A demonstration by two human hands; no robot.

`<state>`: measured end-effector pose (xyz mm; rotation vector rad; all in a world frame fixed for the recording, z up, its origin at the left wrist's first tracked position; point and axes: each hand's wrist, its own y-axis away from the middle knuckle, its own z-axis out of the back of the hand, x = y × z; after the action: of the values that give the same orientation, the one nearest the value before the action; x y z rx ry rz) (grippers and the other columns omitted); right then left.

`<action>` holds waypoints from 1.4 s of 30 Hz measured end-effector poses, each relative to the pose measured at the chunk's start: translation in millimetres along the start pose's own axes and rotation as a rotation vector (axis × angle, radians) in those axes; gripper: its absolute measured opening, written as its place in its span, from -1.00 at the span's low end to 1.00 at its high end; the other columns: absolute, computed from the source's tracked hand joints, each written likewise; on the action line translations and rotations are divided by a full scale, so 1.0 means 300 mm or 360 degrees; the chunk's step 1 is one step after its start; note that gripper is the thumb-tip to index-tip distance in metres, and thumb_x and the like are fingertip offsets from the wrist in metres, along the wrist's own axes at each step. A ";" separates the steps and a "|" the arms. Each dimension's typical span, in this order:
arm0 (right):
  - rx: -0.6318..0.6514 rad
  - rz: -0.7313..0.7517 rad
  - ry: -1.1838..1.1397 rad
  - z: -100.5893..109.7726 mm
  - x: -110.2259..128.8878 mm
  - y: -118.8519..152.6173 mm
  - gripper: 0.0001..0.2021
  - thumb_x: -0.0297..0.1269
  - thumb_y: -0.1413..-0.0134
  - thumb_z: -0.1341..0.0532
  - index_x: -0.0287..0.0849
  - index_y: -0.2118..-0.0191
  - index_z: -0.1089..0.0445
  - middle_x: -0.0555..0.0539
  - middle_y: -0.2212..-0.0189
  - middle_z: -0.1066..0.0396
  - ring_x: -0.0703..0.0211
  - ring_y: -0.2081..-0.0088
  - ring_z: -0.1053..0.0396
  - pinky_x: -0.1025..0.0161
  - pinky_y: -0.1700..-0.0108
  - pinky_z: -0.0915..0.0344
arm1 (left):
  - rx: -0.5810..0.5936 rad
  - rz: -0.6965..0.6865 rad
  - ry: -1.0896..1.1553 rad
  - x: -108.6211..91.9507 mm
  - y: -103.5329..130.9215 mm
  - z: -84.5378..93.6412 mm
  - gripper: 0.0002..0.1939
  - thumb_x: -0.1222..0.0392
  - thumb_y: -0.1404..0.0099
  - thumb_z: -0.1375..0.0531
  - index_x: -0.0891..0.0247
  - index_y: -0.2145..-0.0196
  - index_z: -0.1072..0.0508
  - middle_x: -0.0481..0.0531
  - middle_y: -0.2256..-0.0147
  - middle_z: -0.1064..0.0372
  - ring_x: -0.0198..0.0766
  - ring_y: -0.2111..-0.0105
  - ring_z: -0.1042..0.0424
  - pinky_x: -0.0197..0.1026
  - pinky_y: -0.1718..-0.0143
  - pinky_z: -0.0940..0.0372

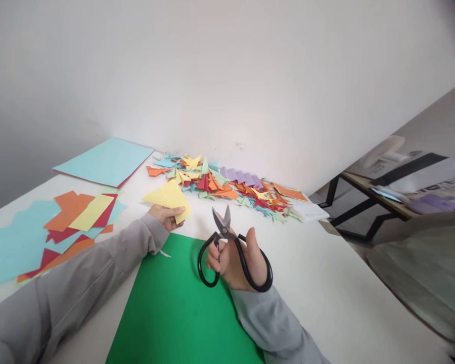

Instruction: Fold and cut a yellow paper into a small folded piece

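Observation:
My left hand (169, 216) pinches a yellow piece of paper (167, 194), folded to a roughly triangular shape, above the far left corner of a green sheet (182, 308). To its right, my right hand (238, 260) holds a pair of scissors (224, 228) with black looped handles. Thumb and fingers pass through the loops, and the blades point away from me, spread a little apart. Between the blades there is no paper; the yellow piece is off to their left. A thin white paper strip (166, 254) lies near my left cuff.
Many folded paper shapes (212, 184) in mixed colours line the wall. Loose paper scraps (76, 217) lie at left, with a light blue sheet (106, 161) behind them. The white table (326, 283) has its edge at right; beyond stands another table (375, 194).

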<state>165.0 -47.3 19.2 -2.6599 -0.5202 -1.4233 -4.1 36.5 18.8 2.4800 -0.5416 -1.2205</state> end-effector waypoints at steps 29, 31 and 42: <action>0.0251 -0.0184 0.0010 -0.020 -0.039 0.005 -0.20 0.27 0.09 0.07 -0.16 -0.18 0.15 0.02 0.61 -0.33 0.25 0.70 -0.23 0.33 0.60 -0.01 | 0.0149 0.0056 -0.0158 0.036 0.000 -0.011 -0.94 0.50 0.07 -0.25 0.50 0.62 -0.43 0.04 0.70 -0.34 -0.42 0.72 -0.31 -0.43 0.75 -0.23; 0.0244 -0.0185 0.0001 -0.021 -0.038 0.005 -0.20 0.26 0.08 0.07 -0.16 -0.19 0.18 0.03 0.62 -0.33 0.24 0.70 -0.23 0.32 0.60 -0.03 | 0.0169 0.0051 -0.0175 0.037 -0.001 -0.010 -0.94 0.50 0.08 -0.26 0.48 0.61 -0.43 0.04 0.70 -0.35 -0.41 0.72 -0.31 -0.42 0.74 -0.24; 0.0263 -0.0168 -0.0019 -0.023 -0.035 0.006 -0.19 0.24 0.06 0.08 -0.12 -0.21 0.31 0.02 0.61 -0.36 0.22 0.67 -0.27 0.33 0.60 -0.05 | 0.0658 -0.0086 -0.0333 0.053 0.001 0.004 -0.81 0.32 0.22 -0.36 0.47 0.59 -0.46 0.09 0.65 -0.40 -0.35 0.67 -0.32 -0.33 0.66 -0.21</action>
<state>154.9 -53.2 14.7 -2.5467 -0.7552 -1.3268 3.8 28.6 7.2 2.7272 -0.8630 -1.5323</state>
